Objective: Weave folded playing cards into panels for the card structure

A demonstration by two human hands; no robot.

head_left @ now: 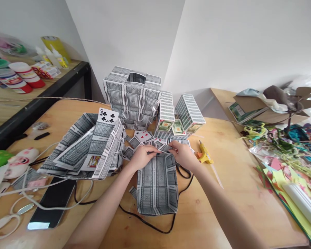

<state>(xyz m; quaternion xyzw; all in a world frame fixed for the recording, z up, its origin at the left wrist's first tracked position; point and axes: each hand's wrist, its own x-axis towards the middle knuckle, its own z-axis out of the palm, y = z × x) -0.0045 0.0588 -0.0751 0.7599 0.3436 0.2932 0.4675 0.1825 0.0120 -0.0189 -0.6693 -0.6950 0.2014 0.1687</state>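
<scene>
A: Layout, largest first?
B: Wooden tabletop (209,214). At its back, a tall block built of playing cards (135,95); at left, a wide open card box (109,152), tilted. Right of the block, stacks of boxed card packs (167,103).
A: And the small open box (173,186)?
B: Mid-tabletop, between the forearms, patterned card backs facing inward. Judged light and springy: stiff along folds, soft at thin rims, probably fragile at joints. Coated faces likely slick.
A: Best hold?
B: Low on both long walls, near the floor; squeezing the rim might buckle it.
A: Hands?
B: Left hand (145,155) and right hand (182,154) meet at its far end. Fingers narrow on both, pinching a card (165,148) from either side. Whether that card is joined to the end wall, cannot tell.
A: Its handling?
B: Thin, flexible, easily creased, I judge; edges are the safest grip. Yellow glue gun (204,154) lies just right.
</scene>
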